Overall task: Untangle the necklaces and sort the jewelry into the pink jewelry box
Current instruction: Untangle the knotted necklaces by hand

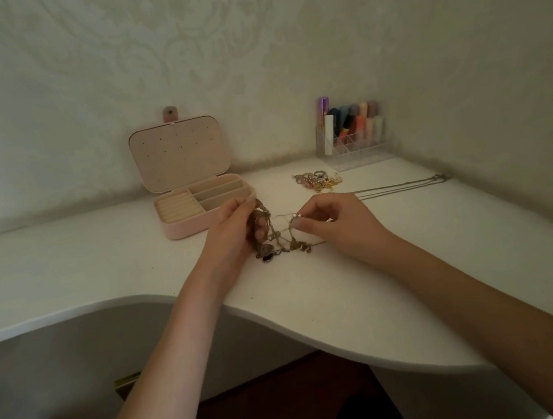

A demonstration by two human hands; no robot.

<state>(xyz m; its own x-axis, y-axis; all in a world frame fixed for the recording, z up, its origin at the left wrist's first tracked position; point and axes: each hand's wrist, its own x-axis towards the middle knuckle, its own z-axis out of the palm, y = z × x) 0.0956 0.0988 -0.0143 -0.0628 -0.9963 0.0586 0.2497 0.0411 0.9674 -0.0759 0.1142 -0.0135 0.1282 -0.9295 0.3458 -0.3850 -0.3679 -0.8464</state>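
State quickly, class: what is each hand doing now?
Left hand: grips the tangled necklaces.
Right hand: pinches a chain of that tangle.

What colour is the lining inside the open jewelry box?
Beige inside the jewelry box, with a pink outer shell; the head view, the only one, shows it.

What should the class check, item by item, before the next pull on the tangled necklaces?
1. Left hand grips the tangled necklaces: ok.
2. Right hand pinches one strand: ok.
3. Pink jewelry box open, compartments showing: ok.
4. Strand free of knots: not ok, the clump is bunched.
5. Straightened chain lies apart on the white table: ok.
6. Which necklace the pinched strand belongs to: cannot tell.
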